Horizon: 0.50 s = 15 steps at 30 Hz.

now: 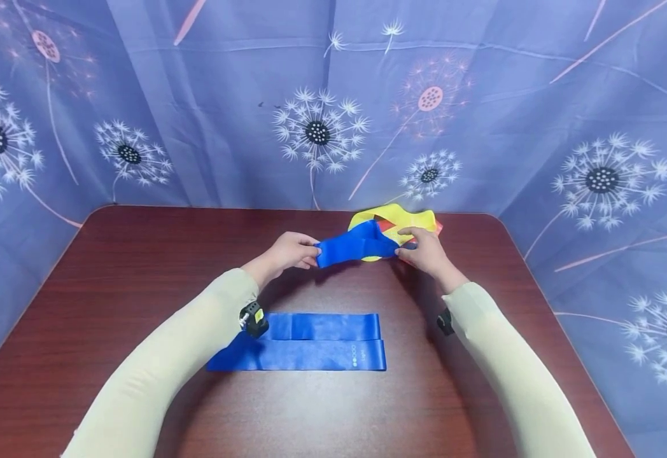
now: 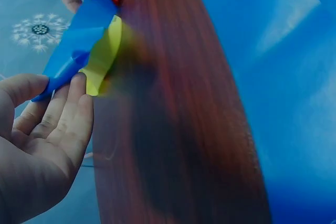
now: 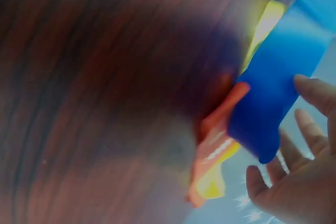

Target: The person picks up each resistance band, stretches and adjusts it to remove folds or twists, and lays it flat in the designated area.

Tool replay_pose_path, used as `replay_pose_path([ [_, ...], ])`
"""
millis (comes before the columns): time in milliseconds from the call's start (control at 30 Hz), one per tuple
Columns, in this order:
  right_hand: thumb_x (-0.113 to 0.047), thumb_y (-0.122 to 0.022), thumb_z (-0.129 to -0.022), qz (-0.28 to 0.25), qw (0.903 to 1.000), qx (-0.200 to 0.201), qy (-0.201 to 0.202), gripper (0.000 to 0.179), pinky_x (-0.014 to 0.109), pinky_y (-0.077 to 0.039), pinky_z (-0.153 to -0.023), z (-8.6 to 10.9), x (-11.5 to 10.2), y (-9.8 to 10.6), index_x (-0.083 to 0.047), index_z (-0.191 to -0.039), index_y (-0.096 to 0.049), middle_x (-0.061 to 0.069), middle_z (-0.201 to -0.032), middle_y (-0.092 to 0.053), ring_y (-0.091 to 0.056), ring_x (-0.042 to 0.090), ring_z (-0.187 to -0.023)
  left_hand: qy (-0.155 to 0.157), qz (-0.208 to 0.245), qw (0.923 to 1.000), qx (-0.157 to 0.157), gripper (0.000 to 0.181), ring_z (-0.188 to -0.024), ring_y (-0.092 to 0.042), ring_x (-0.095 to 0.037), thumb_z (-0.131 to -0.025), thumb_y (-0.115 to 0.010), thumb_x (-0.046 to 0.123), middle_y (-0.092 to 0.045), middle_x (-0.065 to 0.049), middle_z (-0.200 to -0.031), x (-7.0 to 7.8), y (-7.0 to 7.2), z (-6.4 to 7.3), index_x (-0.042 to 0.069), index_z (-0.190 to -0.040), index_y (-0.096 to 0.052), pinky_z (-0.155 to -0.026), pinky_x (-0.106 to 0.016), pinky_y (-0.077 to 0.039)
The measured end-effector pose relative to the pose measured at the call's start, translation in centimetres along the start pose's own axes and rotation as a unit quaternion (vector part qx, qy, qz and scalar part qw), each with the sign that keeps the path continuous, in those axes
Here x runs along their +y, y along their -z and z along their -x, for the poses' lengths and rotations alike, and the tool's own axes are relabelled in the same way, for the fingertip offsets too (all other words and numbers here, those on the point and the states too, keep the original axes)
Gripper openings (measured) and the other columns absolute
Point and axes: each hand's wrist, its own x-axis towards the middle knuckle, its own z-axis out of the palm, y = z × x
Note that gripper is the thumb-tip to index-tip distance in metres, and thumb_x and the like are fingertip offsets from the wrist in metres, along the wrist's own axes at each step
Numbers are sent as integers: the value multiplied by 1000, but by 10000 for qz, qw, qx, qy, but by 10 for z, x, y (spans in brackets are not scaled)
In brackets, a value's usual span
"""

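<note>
**Two hands stretch a blue band over a wooden table**

Pale sleeves (image 1: 156,375) fill the near edge of the scene, both forearms reaching forward across a dark reddish-brown table (image 1: 110,267). Between the forearms, close to the person, two flat blue bands (image 1: 310,343) lie side by side, touching along their long edges, the left forearm covering their left end.

Farther out, the left hand (image 1: 287,251) and the right hand (image 1: 425,251) hold a third blue band (image 1: 353,248) between them, lifted above the table top. The left hand pinches the band's left end, thumb on top and fingers beneath; in the left wrist view those fingers (image 2: 63,124) lie fairly straight under the blue strip. The right hand grips the band's right end, thumb pressed on the upper face. The right wrist view is blurred, showing loosely spread fingers (image 3: 310,90) beside the blue end, so how tightly they grip is unclear there.

Just behind the held band, near the table's far edge, sits a small heap of more bands: a yellow band (image 1: 393,219) looped on top, with a red-orange band (image 1: 438,226) peeking out at its right side. The blue band overlaps the front of this heap; whether it touches cannot be told.

Blue cloth printed with dandelion heads (image 1: 316,133) hangs behind and to both sides of the table.
</note>
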Motion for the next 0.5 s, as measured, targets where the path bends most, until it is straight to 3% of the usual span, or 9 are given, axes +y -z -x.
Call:
replay_pose_path([
  [200,-16,-66,-98,-416,9987,-287,-48,47,56,-48,-111,-7,1,-4,4,-138,-54,29,-138,-59,-59,46,-125,-98,-432,9990,47,39,-107,-74,-36,-100,-59,7,-68,-29,-126,-6,-2,2,-7,-136,-60,-97,-43,-59],
  [500,-11,-67,-97,140,9992,53,369,20,51,-54,-94,-7,-11,-10,4,-109,-71,23,-104,-75,-67,36,-95,-412,-1012,9938,192,38,-103,-74,-35,-96,-58,5,-68,-28,-123,-9,4,0,-8,-131,-62,-88,-36,-62],
])
